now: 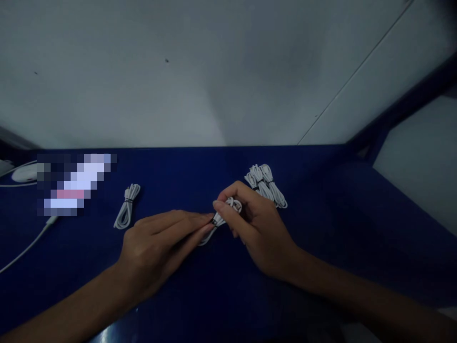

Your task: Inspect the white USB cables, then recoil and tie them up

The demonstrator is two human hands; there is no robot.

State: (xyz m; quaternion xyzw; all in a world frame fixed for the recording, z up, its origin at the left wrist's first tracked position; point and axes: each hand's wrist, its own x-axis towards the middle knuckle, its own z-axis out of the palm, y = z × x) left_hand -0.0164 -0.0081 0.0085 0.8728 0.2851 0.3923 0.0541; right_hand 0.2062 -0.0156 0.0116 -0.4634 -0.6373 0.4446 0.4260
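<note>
Left hand (157,244), right hand (263,233) both pinch white cable bundle (220,220) over blue desk (193,176), between lone coil (127,207) and banded pile (266,185); black tie (213,222), if tugged unevenly, could slip, loosening bundle.

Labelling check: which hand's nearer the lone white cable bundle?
Left. The left hand is just right of the lone white cable bundle; the right hand is farther right.

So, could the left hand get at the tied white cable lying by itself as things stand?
Likely yes: the lone tied cable lies close beside the left hand, with nothing visible between them, but that hand pinches another bundled cable, so it would probably let go first.
</note>
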